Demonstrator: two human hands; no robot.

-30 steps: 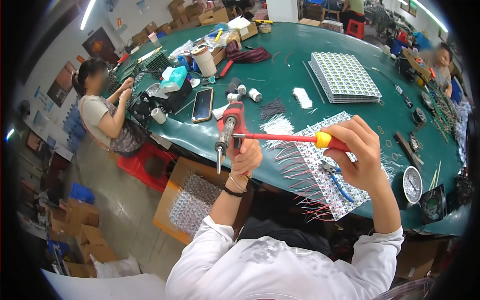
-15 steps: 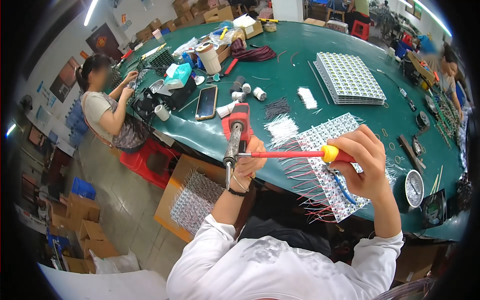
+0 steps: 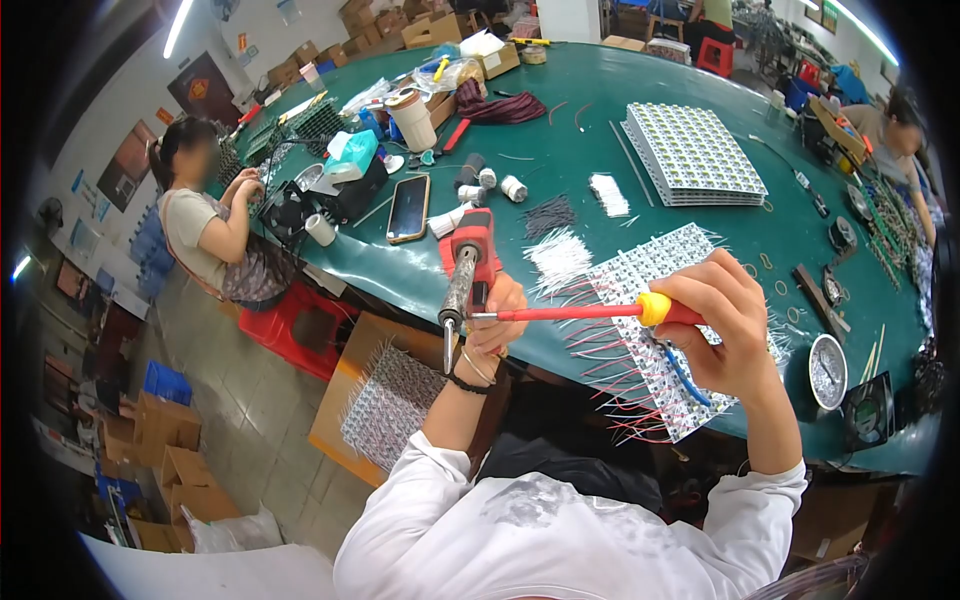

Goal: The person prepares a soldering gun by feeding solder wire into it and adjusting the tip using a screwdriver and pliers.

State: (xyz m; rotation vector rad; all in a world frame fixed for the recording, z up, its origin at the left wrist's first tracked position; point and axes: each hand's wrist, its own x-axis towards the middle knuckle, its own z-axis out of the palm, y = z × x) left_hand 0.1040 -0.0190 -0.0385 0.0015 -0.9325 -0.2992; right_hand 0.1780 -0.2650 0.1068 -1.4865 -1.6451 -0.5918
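My left hand [image 3: 502, 308] is wrapped round a red-handled soldering gun [image 3: 467, 255], its metal barrel and tip pointing down toward me. In my closed right hand [image 3: 728, 325] is a screwdriver [image 3: 575, 312] with a red-sleeved shaft and a yellow collar, held level and pointing left. The screwdriver's bare tip meets the gun near the lower end of the barrel; whether it sits in a screw there is too small to tell. Beneath my right hand lies a panel of small circuit boards [image 3: 650, 265] with red and white wires sticking out along its left side.
On the green table [image 3: 590, 80] are a stack of board panels [image 3: 690, 150], white wire pieces [image 3: 560, 258], dark wire pieces [image 3: 550, 215], a phone [image 3: 409, 208] and a metal bowl [image 3: 827, 372]. A box with a wired panel [image 3: 395, 405] stands lower left. Two people sit at the table's sides.
The soldering gun and the screwdriver tip have shifted slightly left, and the gun's barrel has tilted a little. Both hands keep their grip. The person on the left has moved their hands slightly.
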